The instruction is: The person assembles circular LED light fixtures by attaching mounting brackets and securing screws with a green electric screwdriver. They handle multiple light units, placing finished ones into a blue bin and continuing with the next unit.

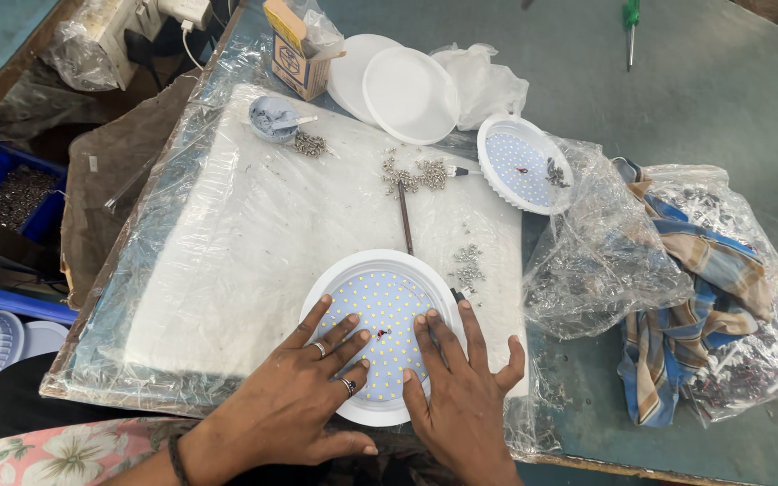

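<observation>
Open white pad (227, 243) left of the hands — screws (468, 264) and probably a screwdriver (404, 216) crowd ahead.

This is a small assembly workshop for light fittings, set up on a worn grey-green counter (731, 90). A white foam pad wrapped in clear plastic sheet (254, 234) covers the counter's left half, strewn with heaps of small metal screws (414, 174), round white lamp housings with dotted LED boards (524, 164) and stacked white plastic diffuser covers (410, 93). A blue plastic bin of metal parts (13, 191) sits off the counter's left edge, and a green-handled screwdriver (630, 27) lies near the far edge.
</observation>
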